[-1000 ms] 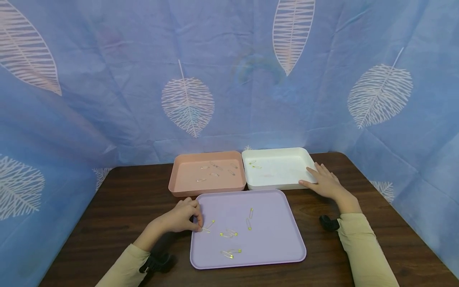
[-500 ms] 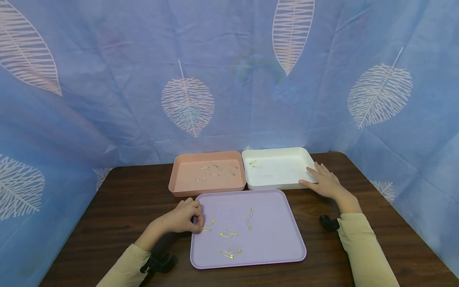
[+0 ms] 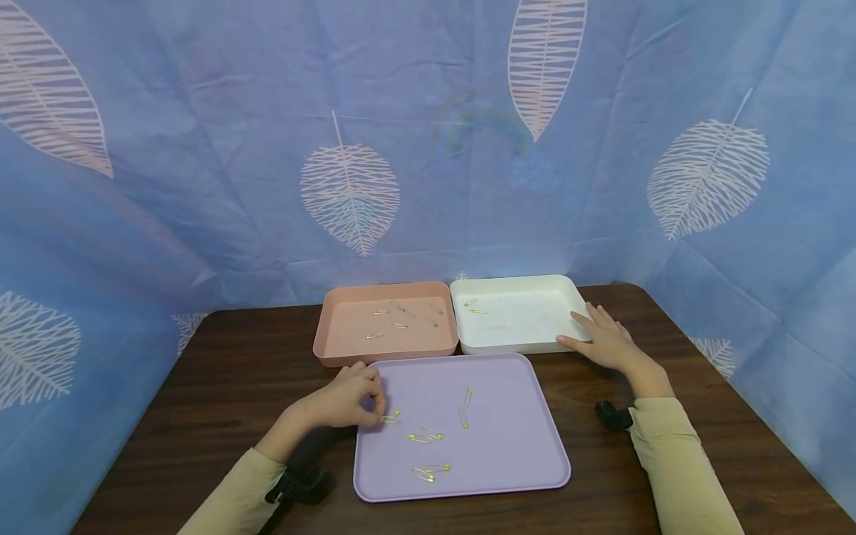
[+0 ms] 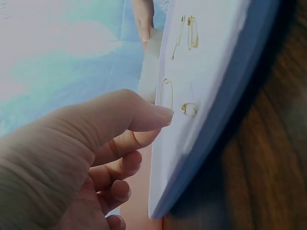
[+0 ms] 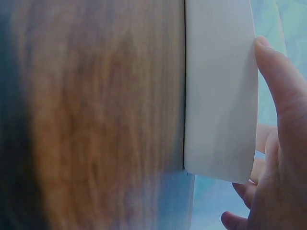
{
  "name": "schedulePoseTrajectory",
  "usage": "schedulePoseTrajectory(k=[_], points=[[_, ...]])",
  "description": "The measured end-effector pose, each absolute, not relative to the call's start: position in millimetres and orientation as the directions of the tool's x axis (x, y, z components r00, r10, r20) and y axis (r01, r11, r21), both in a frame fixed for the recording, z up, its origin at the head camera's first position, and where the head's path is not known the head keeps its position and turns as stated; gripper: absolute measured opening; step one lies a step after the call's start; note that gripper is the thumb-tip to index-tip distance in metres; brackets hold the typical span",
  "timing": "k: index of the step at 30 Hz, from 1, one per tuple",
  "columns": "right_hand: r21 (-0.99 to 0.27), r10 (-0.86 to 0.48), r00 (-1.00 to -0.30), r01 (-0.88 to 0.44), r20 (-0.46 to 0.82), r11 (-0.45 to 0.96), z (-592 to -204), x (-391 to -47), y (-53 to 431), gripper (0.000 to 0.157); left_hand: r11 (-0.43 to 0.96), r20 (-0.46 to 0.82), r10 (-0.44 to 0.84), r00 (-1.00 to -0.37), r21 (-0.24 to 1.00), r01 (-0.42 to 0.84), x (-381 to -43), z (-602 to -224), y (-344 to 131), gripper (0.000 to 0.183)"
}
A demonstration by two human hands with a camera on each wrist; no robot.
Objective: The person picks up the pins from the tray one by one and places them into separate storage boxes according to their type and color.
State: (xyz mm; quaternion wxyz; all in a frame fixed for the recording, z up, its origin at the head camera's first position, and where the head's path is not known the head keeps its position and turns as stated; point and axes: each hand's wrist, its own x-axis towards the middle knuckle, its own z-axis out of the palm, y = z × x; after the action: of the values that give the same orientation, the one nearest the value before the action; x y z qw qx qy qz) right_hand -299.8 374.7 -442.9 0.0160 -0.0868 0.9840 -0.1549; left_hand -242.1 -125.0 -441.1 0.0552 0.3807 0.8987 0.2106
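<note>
My left hand [image 3: 348, 397] is over the left edge of the lavender tray [image 3: 508, 431]. Its thumb and forefinger pinch a safety pin [image 4: 166, 80], whose coiled end points away from the fingertips in the left wrist view. Close by on the tray lies another safety pin [image 4: 189, 109] with a yellow-gold head. Several more yellow-headed safety pins [image 3: 438, 468] are scattered across the tray. My right hand [image 3: 605, 342] rests with spread fingers at the right front corner of the white tray [image 3: 528, 327]; its thumb touches the rim in the right wrist view.
Behind the lavender tray, a pink tray [image 3: 354, 327] with several silver safety pins stands side by side with the white one, which holds two yellow-headed pins [image 3: 478, 311]. A blue leaf-print cloth [image 3: 428, 186] hangs behind the dark wooden table [image 3: 254, 349].
My left hand has shifted slightly away from me and to the right, and the pinched safety pin has moved with it. The right hand stays at the white tray.
</note>
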Motion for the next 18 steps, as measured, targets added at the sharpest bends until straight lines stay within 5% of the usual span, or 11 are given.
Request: schedulePoseTrajectory(k=[18], points=[[-0.312, -0.175, -0.985, -0.167, 0.003, 0.935, -440.2, -296.6, 372.1, 0.087, 0.601, 0.115, 0.720, -0.685, 0.391, 0.697, -257.4, -430.4, -97.5, 0.018]])
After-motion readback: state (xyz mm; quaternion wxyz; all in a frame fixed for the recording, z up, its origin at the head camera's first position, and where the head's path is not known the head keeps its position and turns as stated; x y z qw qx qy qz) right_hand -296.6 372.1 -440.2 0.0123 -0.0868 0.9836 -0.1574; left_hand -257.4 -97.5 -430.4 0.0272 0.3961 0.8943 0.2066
